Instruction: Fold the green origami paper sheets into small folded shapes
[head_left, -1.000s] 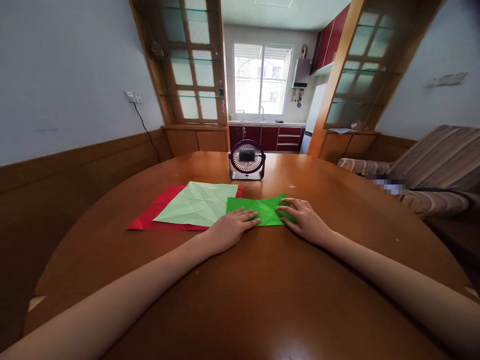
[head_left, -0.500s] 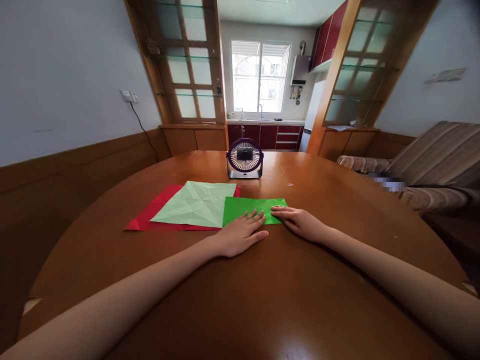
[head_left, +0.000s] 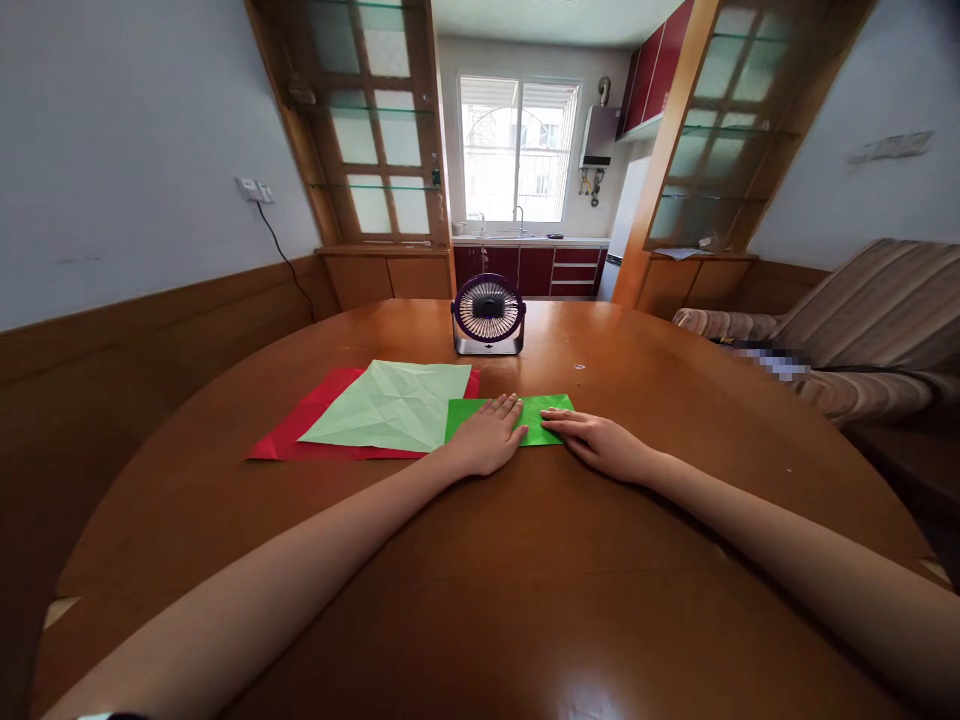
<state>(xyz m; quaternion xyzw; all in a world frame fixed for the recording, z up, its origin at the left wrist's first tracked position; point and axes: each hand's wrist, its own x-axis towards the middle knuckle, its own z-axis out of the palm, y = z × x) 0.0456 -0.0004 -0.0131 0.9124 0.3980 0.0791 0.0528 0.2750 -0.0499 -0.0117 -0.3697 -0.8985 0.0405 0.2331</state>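
Observation:
A bright green sheet of paper (head_left: 534, 420), a rectangle that looks folded, lies flat on the table. My left hand (head_left: 487, 435) rests palm down across its middle with the fingers stretched toward the far edge. At the sheet's right end, the fingers of my right hand (head_left: 596, 440) lie flat on the paper. Left of it is a pale green sheet (head_left: 390, 405) marked with creases, and the green paper meets its right corner. Beneath the pale sheet, red paper (head_left: 300, 425) shows along the left and near sides.
A small desk fan (head_left: 488, 312) stands on the wooden table (head_left: 480, 620) beyond the papers. A striped armchair (head_left: 877, 320) is at the right, past the table's edge. Glass-shelved cabinets and a kitchen window (head_left: 519, 150) are in the background.
My left hand has slid away from me over the green paper, its fingers now reaching the far edge with the thumb closer in. My right hand has stayed in place.

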